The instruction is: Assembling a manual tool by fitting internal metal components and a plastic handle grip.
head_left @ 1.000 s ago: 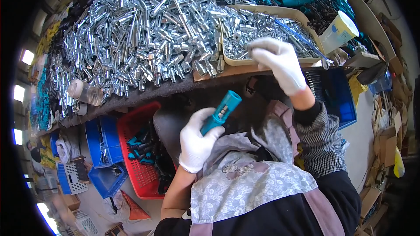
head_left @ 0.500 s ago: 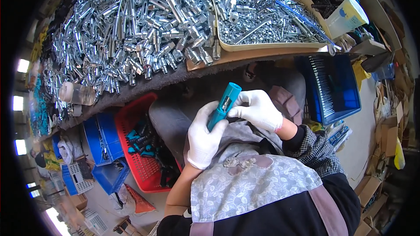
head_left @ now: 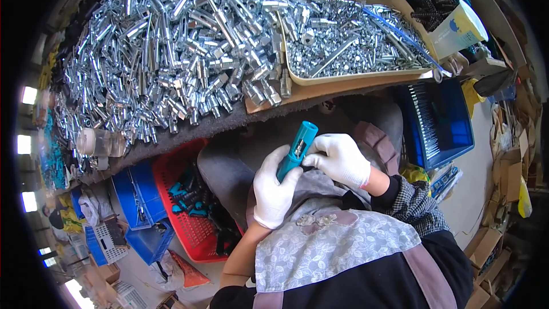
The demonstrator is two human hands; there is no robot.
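Above my lap, a teal plastic tube (head_left: pixel 307 133) is tilted with its open end up and away from me. Through a slot in its side, metal parts show. My left hand (head_left: pixel 272 190), in a white knit glove, is wrapped around the tube's lower part. The fingers of my right hand (head_left: pixel 342 159), gloved alike, are pinched at the tube's right side by the slot. Whether those fingertips hold a small part is hidden; they appear to touch the tube.
A heap of shiny metal fittings (head_left: pixel 166 63) covers the bench ahead. Beside it lies a cream tray (head_left: pixel 343 79) of small metal parts, with a paper cup (head_left: pixel 459 30) to its right. Below are a red basket (head_left: pixel 194 240) of black and teal pieces and a blue bin (head_left: pixel 457 143) of metal rods.
The whole view has shifted slightly, so the bench and hands sit lower in the picture. Both hands keep nearly the same hold on the tube.
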